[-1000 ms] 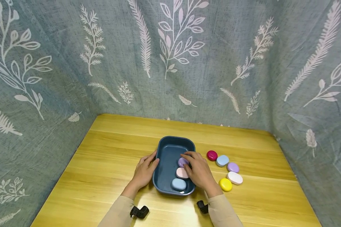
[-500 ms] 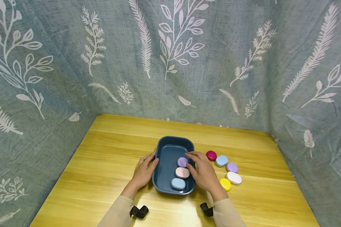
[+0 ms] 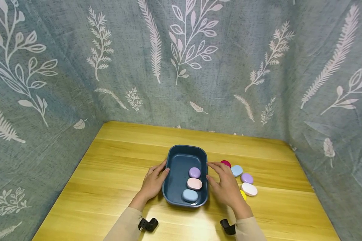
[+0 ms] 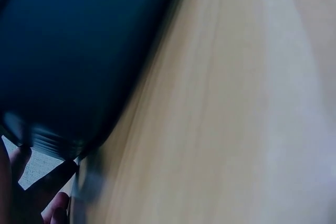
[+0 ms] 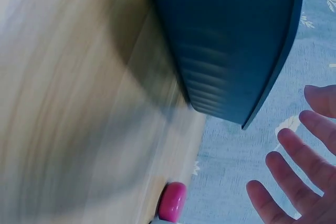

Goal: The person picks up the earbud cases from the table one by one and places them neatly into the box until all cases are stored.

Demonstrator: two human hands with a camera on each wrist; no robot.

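A dark blue rectangular bin (image 3: 181,164) stands on the table in the head view. Inside, along its right side, lie a purple round soap (image 3: 194,172), a pink oval soap (image 3: 194,183) and a light blue oval soap (image 3: 190,195). My left hand (image 3: 153,180) rests against the bin's left wall, thumb at the rim; in the left wrist view its fingertips (image 4: 67,166) reach the outer wall. Just outside the right wall is my right hand (image 3: 224,184), holding nothing. The right wrist view shows its fingers (image 5: 299,153) spread, apart from the bin.
Right of the bin sit more soaps: a dark red one (image 3: 226,163), a light blue one (image 3: 236,171), a purple one (image 3: 247,178), a white one (image 3: 249,189) and a yellow one (image 3: 243,195) partly behind the right hand. A patterned cloth (image 3: 181,100) surrounds the wooden table (image 3: 123,147).
My right hand has let go of the purple soap, leaving it in the bin, and has moved right, out over the rim. The left hand has stayed at the bin's wall.
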